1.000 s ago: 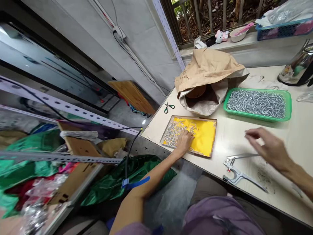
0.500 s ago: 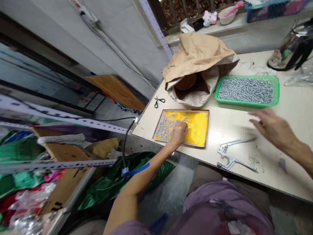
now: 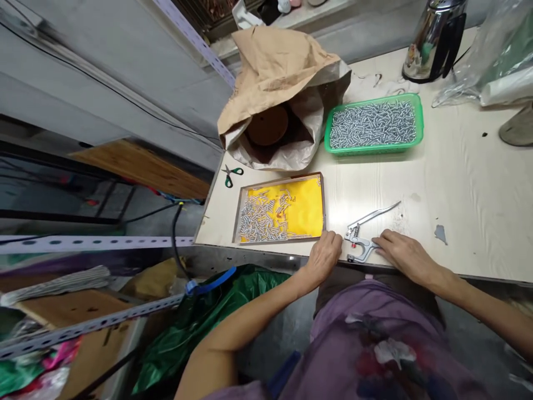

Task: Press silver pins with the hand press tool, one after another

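Metal snap pliers lie near the front edge of the table, their upper handle raised and their jaw turned toward me. My right hand is closed around their lower handle, which its fingers mostly hide. Just left of the jaw, my left hand has its fingers curled and pressed together at the table edge; whatever they may pinch is too small to make out. Beside that hand sits a shallow tray with a yellow lining. Small silvery metal pins are heaped in its left half.
A green basket full of silvery metal pieces stands behind the pliers. Left of it, a brown paper bag gapes open. Small scissors lie at the left edge. A kettle and plastic bags are at the back right.
My left hand has left the pins in the tray and moved right, beside the pliers. My right hand has come down onto the pliers' lower handle. The view has shifted right.
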Demonstrator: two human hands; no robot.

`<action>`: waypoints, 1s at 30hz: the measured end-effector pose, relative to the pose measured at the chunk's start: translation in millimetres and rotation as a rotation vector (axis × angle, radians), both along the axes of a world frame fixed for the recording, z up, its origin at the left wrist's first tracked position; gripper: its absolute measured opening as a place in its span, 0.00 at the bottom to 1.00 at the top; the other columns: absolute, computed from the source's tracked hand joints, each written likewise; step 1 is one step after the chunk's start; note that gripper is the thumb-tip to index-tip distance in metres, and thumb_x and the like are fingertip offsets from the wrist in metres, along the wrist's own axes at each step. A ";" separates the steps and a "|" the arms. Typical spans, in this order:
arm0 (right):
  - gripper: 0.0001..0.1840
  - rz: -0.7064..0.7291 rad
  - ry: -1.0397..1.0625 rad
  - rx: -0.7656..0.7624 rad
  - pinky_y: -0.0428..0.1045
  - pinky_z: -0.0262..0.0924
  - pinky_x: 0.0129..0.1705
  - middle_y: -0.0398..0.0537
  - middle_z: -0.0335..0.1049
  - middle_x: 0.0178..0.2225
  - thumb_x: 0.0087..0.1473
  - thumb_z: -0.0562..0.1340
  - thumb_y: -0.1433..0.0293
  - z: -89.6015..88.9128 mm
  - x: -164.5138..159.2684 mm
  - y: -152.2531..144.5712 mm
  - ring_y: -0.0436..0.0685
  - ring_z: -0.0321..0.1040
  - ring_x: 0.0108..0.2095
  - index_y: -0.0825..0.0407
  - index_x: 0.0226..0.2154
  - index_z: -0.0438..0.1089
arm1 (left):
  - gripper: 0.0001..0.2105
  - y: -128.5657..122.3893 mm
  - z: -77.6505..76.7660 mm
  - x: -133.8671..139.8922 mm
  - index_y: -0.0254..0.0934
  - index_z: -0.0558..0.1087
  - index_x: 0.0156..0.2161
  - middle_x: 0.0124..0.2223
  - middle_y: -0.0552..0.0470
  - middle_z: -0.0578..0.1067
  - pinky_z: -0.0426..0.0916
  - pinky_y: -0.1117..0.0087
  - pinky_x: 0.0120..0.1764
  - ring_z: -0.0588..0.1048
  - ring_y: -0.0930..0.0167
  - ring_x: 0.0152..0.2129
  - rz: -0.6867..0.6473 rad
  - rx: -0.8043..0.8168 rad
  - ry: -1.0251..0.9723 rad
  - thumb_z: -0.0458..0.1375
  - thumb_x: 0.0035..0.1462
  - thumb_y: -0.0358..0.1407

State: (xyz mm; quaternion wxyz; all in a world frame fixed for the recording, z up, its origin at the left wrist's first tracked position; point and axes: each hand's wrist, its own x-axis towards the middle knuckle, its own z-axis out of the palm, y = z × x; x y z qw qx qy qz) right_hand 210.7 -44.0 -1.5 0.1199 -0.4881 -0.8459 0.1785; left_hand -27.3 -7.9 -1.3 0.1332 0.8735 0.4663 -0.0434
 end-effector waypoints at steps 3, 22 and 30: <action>0.13 -0.010 -0.035 0.002 0.48 0.57 0.31 0.50 0.67 0.33 0.64 0.50 0.71 -0.9 -2.7 -1.6 0.54 0.64 0.32 0.54 0.38 0.69 | 0.08 -1.2 -1.9 -1.7 0.37 0.65 0.34 0.37 0.46 0.71 0.68 0.67 0.38 0.70 0.65 0.37 -0.093 0.063 0.107 0.49 0.57 0.22; 0.10 -0.026 -0.072 0.059 0.49 0.50 0.32 0.49 0.67 0.33 0.60 0.52 0.78 -11.6 -6.7 -7.5 0.55 0.61 0.32 0.54 0.35 0.67 | 0.10 4.9 14.0 22.9 0.32 0.69 0.27 0.16 0.63 0.63 0.47 0.80 0.14 0.55 0.84 0.10 0.905 -0.978 -0.646 0.65 0.47 0.36; 0.10 -0.041 -0.048 0.050 0.49 0.49 0.32 0.50 0.66 0.32 0.58 0.52 0.79 -12.6 -7.0 -9.2 0.55 0.60 0.31 0.54 0.34 0.67 | 0.09 7.7 16.6 30.2 0.32 0.68 0.25 0.15 0.64 0.63 0.44 0.80 0.12 0.54 0.85 0.07 0.949 -1.033 -0.541 0.64 0.49 0.32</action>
